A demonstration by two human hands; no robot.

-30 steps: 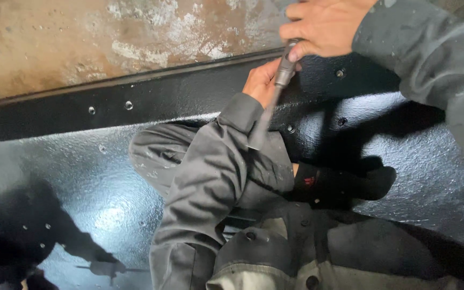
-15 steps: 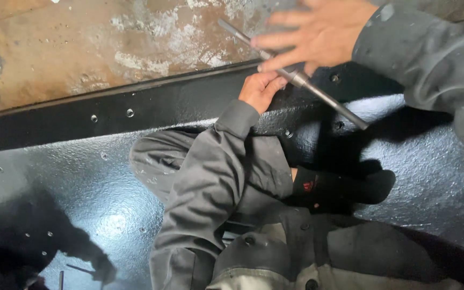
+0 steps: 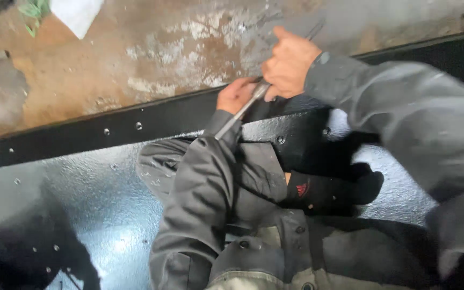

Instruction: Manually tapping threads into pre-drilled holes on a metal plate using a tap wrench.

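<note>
We work fastener on black rail point(image 3: 151, 121), upper centre. Right hand point(image 3: 290, 63) fisted round wrench point(image 3: 243, 111); left hand point(image 3: 236, 95) curled, steadying its shaft. Next: firm, square turn without slipping.

Slim metal rod point(image 3: 243, 110), tilted diag. (upper end blurred).

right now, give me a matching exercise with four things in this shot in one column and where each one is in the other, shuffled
Things:
1. right hand
2. left hand
3. white object
4. black sock

Places:
A. top left, on the brown ground
B. on the black rail's edge
C. gripping the metal rod high up
D. on the glossy black sheet, beside the grey trouser leg

Pairs: 1-C, 2-B, 3-A, 4-D
</note>
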